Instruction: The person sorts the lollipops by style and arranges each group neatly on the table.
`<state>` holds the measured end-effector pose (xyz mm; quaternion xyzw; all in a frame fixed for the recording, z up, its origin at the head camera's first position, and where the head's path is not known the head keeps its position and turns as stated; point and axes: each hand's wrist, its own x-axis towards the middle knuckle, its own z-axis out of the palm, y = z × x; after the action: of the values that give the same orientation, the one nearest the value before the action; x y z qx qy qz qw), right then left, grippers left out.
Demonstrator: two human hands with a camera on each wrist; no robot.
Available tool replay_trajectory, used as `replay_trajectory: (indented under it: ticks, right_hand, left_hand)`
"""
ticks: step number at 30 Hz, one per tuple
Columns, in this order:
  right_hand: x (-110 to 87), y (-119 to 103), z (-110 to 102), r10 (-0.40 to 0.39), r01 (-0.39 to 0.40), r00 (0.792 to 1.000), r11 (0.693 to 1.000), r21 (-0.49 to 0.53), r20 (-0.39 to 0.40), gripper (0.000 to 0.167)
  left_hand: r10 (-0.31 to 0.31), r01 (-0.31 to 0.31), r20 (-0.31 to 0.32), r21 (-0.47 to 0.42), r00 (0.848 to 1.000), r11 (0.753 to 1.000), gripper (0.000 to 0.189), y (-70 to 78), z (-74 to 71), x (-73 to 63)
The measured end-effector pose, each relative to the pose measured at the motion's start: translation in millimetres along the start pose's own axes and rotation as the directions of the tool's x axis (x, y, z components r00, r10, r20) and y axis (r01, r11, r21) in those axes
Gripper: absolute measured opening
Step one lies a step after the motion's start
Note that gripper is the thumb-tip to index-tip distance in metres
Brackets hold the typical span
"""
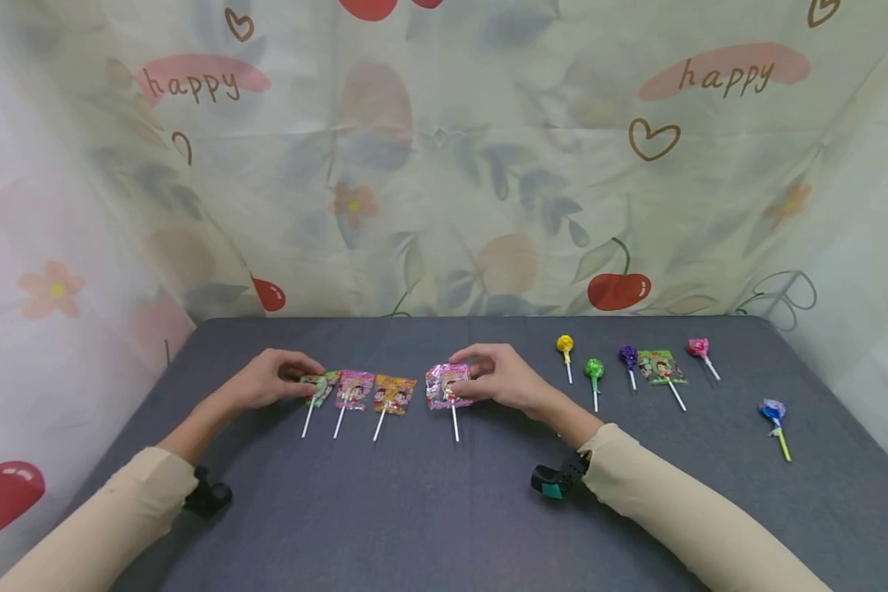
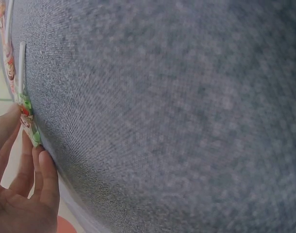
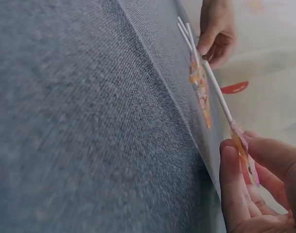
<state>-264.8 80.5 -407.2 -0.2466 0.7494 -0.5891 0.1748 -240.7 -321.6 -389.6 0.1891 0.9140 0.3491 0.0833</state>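
Observation:
My left hand (image 1: 272, 380) pinches a lollipop in a flat green wrapper (image 1: 329, 386) at the left end of a row, its white stick pointing toward me. Beside it lie a lollipop in a pink wrapper (image 1: 355, 388) and one in an orange wrapper (image 1: 395, 395). To the right of these, my right hand (image 1: 505, 380) holds a lollipop in a shiny pink-purple wrapper (image 1: 440, 385) between thumb and fingers, stick toward me. In the right wrist view this lollipop's wrapper (image 3: 242, 151) is gripped edge-on, with the orange-wrapped lollipop (image 3: 202, 97) beyond it.
Right of my right hand lie several more lollipops: yellow (image 1: 565, 344), green (image 1: 594, 369), purple (image 1: 628, 356), a flat green-wrapped one (image 1: 660, 367), pink (image 1: 699, 347) and blue (image 1: 773, 410). A patterned curtain (image 1: 444, 205) hangs behind the grey table (image 1: 385, 526).

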Motion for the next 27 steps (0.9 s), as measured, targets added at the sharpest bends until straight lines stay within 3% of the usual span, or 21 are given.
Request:
replay_trajectory:
  ticks: [4,12,18,27]
  right_hand:
    - [7.0,1.3,3.9,0.016,-0.016,1.000,0.999,-0.048,0.003,0.044]
    - [16.2,1.7,8.6,0.035,-0.035,0.999,0.999,-0.026,0.026,0.043]
    - [16.9,0.8,8.0,0.018,-0.015,1.000,0.985,-0.175,0.019,0.040]
    - [19.1,-1.9,9.2,-0.006,0.008,1.000,0.922,-0.387,0.005,0.037]
  left_hand:
    - [-0.004,0.004,-0.002,-0.001,1.000,1.000,0.028,0.3,0.0,0.3]
    - [0.019,-0.019,0.006,-0.007,1.000,1.000,0.028,1.1,-1.1,0.6]
    - [0.024,-0.024,0.007,-0.009,1.000,1.000,0.028,2.6,-0.6,0.0]
    - [0.005,-0.005,0.005,-0.009,1.000,1.000,0.029,2.2,-0.6,-1.3]
